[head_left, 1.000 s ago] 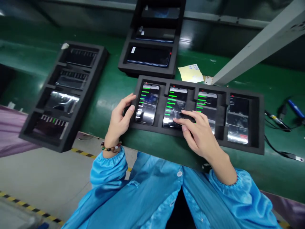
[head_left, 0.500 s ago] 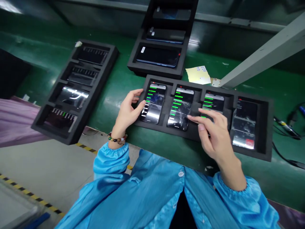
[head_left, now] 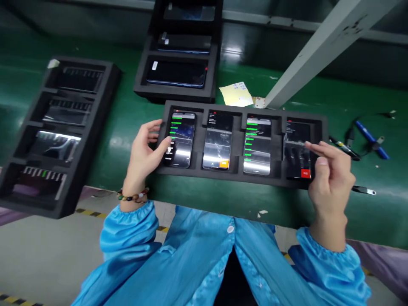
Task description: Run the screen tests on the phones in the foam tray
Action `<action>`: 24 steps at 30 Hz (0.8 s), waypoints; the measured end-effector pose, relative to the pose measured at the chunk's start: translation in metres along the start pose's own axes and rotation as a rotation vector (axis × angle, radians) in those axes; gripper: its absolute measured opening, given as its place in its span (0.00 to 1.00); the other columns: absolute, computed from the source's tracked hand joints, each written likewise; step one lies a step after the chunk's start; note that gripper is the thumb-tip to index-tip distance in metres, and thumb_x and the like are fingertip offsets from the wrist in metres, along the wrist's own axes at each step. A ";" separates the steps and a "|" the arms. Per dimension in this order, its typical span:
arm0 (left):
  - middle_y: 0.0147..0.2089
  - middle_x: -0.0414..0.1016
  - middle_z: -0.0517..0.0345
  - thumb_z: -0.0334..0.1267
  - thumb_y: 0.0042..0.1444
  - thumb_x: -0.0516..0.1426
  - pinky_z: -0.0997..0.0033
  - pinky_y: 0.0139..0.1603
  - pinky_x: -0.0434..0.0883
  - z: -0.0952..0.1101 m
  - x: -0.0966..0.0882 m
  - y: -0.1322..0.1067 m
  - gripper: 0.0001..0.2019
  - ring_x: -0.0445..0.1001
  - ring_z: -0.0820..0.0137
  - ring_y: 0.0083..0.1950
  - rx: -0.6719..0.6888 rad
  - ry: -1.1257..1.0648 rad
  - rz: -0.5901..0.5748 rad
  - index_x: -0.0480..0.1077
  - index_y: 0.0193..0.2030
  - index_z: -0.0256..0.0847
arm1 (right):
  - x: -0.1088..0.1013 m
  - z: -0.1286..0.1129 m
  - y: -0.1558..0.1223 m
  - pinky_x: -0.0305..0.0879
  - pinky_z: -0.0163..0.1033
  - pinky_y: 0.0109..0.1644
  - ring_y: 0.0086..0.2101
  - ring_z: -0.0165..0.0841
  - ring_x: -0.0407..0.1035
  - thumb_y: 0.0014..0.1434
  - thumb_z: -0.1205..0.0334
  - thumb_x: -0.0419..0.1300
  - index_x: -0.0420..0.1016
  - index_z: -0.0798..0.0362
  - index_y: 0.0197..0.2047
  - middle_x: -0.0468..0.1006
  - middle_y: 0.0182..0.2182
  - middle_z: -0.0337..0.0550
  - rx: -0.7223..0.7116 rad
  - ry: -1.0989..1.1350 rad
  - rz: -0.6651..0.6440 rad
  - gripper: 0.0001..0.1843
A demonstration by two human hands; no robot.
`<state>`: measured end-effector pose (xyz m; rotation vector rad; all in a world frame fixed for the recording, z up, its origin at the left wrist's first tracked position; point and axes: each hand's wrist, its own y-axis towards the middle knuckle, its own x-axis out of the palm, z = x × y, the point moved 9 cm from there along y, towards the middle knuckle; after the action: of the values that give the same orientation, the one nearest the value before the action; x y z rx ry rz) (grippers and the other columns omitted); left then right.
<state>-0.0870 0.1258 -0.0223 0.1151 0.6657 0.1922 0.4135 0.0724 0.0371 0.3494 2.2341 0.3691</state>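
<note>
In the head view, your left hand (head_left: 145, 151) lies half-open against the foam tray (head_left: 219, 174), grip unclear. Your empty right hand (head_left: 331, 174), loosely curled, points over the tray's rightmost phone (head_left: 296, 155). Tapping screens seems the step; next calls for a light fingertip.

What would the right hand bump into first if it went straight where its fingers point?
The right hand would likely meet the rightmost phone in the near tray first; it might even be touching; depth is unclear.

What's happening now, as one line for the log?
left hand: at left end of black tray | right hand: at rightmost phone, touch unclear | phone shows: red box
</note>
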 end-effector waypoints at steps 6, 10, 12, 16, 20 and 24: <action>0.75 0.72 0.46 0.54 0.70 0.65 0.44 0.74 0.76 0.021 0.010 0.007 0.30 0.76 0.51 0.72 0.024 0.038 -0.036 0.67 0.75 0.52 | -0.011 0.034 0.003 0.65 0.71 0.74 0.69 0.59 0.71 0.80 0.53 0.51 0.80 0.35 0.68 0.82 0.64 0.48 0.096 -0.072 0.008 0.22; 0.77 0.68 0.42 0.52 0.69 0.66 0.36 0.85 0.62 0.045 0.023 0.019 0.32 0.64 0.45 0.82 0.108 0.158 -0.048 0.67 0.75 0.49 | -0.006 0.050 0.007 0.65 0.70 0.75 0.69 0.56 0.71 0.81 0.49 0.51 0.80 0.41 0.68 0.82 0.65 0.50 0.134 -0.042 -0.003 0.22; 0.79 0.65 0.41 0.52 0.68 0.66 0.35 0.87 0.57 0.052 0.030 0.024 0.33 0.57 0.45 0.85 0.129 0.186 -0.057 0.66 0.76 0.49 | -0.003 0.052 0.009 0.64 0.70 0.76 0.70 0.55 0.70 0.81 0.49 0.51 0.79 0.43 0.69 0.81 0.66 0.52 0.136 -0.044 -0.021 0.23; 0.80 0.62 0.40 0.54 0.69 0.65 0.37 0.88 0.55 0.057 0.036 0.030 0.33 0.54 0.47 0.87 0.128 0.192 -0.049 0.66 0.77 0.49 | 0.002 0.029 0.006 0.61 0.69 0.78 0.73 0.55 0.65 0.81 0.51 0.53 0.79 0.42 0.70 0.80 0.66 0.52 0.029 -0.039 -0.027 0.23; 0.79 0.64 0.43 0.56 0.71 0.63 0.38 0.88 0.56 0.058 0.032 0.029 0.30 0.55 0.49 0.86 0.130 0.179 -0.018 0.67 0.75 0.53 | 0.034 -0.022 -0.009 0.67 0.67 0.73 0.69 0.52 0.72 0.78 0.58 0.55 0.81 0.42 0.67 0.82 0.64 0.49 -0.212 0.043 -0.243 0.20; 0.78 0.64 0.43 0.57 0.73 0.62 0.40 0.89 0.55 0.058 0.030 0.024 0.29 0.56 0.50 0.86 0.142 0.173 -0.018 0.67 0.75 0.52 | 0.056 -0.048 -0.019 0.69 0.63 0.70 0.65 0.49 0.76 0.77 0.65 0.55 0.81 0.42 0.65 0.83 0.62 0.49 -0.343 0.034 -0.337 0.21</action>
<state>-0.0314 0.1534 0.0087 0.2306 0.8523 0.1386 0.3389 0.0683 0.0208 -0.2136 2.1616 0.5648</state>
